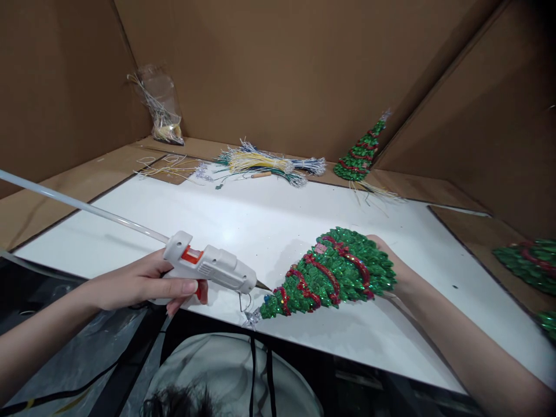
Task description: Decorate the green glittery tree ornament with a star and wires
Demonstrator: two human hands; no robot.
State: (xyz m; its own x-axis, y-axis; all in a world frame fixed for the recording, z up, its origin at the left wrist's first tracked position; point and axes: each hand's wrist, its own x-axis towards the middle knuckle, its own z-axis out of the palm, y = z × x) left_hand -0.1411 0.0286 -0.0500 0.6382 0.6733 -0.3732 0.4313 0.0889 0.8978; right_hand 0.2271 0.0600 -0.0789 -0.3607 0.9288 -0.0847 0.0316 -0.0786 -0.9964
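Note:
My left hand [150,284] is wrapped round the handle of a white hot glue gun [212,266], with a long clear glue stick [82,202] sticking out of its back. The gun's metal nozzle points right, touching or very close to the upper part of a small green glitter Christmas tree [330,272]. That tree lies tilted, its clear star [252,317] toward the lower left, with red garlands round it. Behind its wide base, my right hand [400,271] grips it; most of those fingers are hidden by the tree.
Bundles of yellow, white and green wires [269,162] lie at the back. Another tree [360,153] stands back right, with loose wires by its base. A plastic bag [163,110] leans in the left corner. Cardboard walls [278,75] enclose the white board [195,202]. More trees [532,263] show far right.

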